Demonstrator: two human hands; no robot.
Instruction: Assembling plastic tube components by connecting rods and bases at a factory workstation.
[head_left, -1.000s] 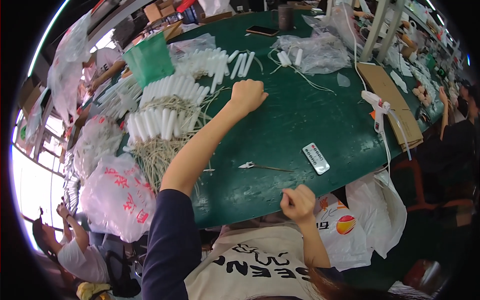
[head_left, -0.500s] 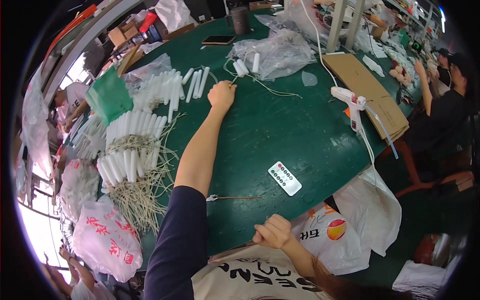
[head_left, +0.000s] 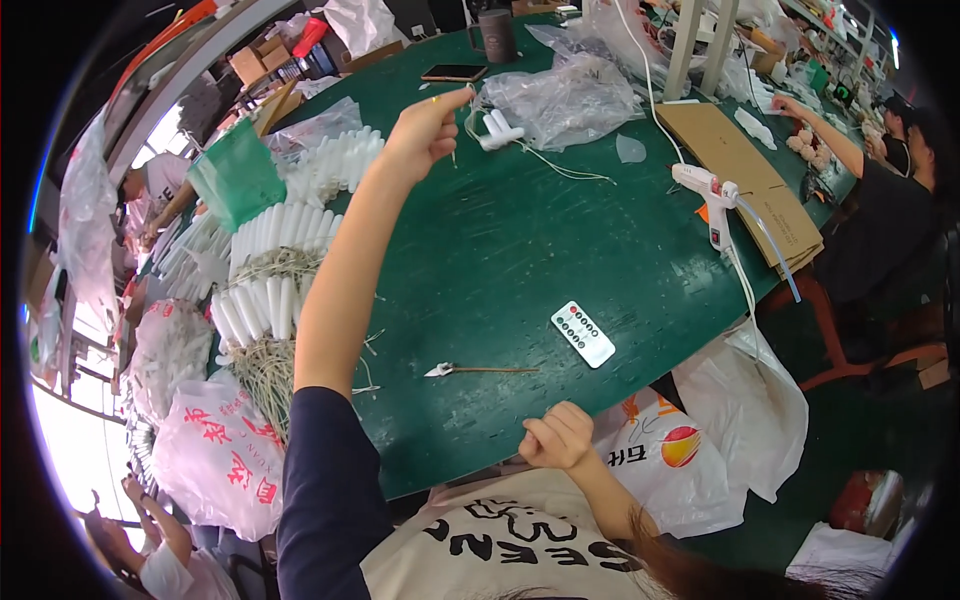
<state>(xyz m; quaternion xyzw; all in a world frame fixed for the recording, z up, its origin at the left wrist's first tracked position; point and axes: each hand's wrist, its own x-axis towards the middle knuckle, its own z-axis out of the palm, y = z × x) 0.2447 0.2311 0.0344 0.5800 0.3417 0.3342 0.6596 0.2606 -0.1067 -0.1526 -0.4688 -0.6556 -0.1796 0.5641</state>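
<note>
My left hand (head_left: 425,135) reaches to the far part of the green table (head_left: 480,250). Its index finger stretches toward a pale cord beside a few short white candle-like tubes (head_left: 500,130), while the other fingers curl in. A thin cord end shows just below this hand; what the fingers grip is hidden. At the near edge, my right hand (head_left: 558,436) is closed in a loose fist with nothing visible in it. Between the hands lie a white remote control (head_left: 583,335) and a thin brown stick with a white tip (head_left: 490,369).
White tubes (head_left: 285,228) with pale cords (head_left: 262,385) are piled at left beside a green bag (head_left: 237,175). Clear plastic (head_left: 570,100), a phone (head_left: 454,73) and a mug (head_left: 494,38) lie beyond. A glue gun (head_left: 710,195) rests by cardboard (head_left: 745,185); a co-worker (head_left: 880,200) sits right.
My left hand has moved farther away and slightly left, its index finger now stretched out. My right hand stays in a fist near the edge. The whole view has shifted a little.
</note>
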